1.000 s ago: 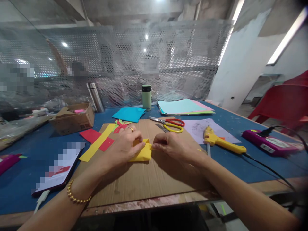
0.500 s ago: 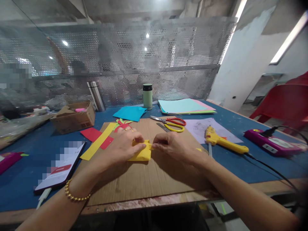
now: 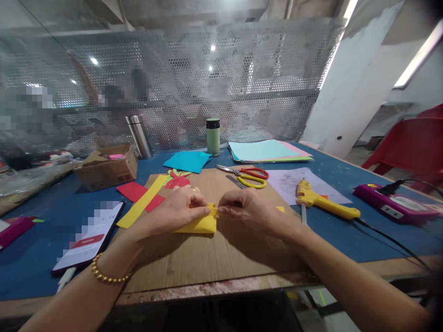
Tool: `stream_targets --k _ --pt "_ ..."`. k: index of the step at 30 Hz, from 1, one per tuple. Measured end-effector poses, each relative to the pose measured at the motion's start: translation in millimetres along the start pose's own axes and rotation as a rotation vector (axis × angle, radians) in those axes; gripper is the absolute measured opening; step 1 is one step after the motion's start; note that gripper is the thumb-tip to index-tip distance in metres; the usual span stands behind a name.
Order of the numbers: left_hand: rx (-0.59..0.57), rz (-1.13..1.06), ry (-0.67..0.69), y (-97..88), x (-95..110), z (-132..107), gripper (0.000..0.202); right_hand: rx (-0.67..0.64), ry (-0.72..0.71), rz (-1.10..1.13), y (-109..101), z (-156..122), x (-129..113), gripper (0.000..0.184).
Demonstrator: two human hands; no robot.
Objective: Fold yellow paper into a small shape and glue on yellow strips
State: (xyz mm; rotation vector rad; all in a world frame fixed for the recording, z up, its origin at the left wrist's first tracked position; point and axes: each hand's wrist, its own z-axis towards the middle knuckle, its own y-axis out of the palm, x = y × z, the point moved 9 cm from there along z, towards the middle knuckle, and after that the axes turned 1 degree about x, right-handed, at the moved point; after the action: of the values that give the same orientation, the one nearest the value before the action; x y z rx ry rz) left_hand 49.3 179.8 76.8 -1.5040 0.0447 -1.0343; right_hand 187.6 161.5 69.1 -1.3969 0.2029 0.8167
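A folded piece of yellow paper [image 3: 202, 224] lies low over the cardboard sheet [image 3: 173, 267]. My left hand [image 3: 176, 205] is closed on its upper part, thumb in front and fingers behind. From the other side my right hand [image 3: 244, 207] pinches the paper's right edge between thumb and fingertips. The fingertips of both hands almost meet, and part of the fold is hidden behind them. Just beyond my left hand lie a yellow strip [image 3: 141, 203], a red strip [image 3: 133, 192] and red and green paper cutouts [image 3: 178, 179].
Behind the hands rest scissors [image 3: 252, 173] and a dark blade [image 3: 235, 181]. At right are a yellow glue gun [image 3: 321, 203], a drawing sheet [image 3: 280, 177] and a purple power strip [image 3: 391, 203]. A phone [image 3: 92, 240] and a cardboard box [image 3: 107, 168] occupy the left; bottles stand at the back.
My left hand has shifted slightly left and down on the yellow paper, so more of its lower face shows. Both hands keep their hold. The view has moved a little.
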Motion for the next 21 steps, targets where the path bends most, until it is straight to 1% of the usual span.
stream_targets --k 3,8,16,21 --pt "0.015 -0.045 -0.021 -0.6 -1.1 -0.8 0.031 -0.025 -0.035 0.04 1.0 0.1 -3.8 0.022" --pt "0.033 -0.096 -0.1 -0.2 -5.0 -1.4 0.032 -0.012 -0.022 0.031 -2.8 0.3 -6.1 0.023" --pt "0.048 -0.06 -0.077 -2.1 1.1 -1.1 0.033 -0.002 -0.025 0.023 -1.4 4.1 -5.0 0.022" --pt "0.043 -0.088 -0.13 0.0 -3.3 -1.8 0.032 -0.003 -0.036 0.045 -1.3 3.8 -6.5 0.02"
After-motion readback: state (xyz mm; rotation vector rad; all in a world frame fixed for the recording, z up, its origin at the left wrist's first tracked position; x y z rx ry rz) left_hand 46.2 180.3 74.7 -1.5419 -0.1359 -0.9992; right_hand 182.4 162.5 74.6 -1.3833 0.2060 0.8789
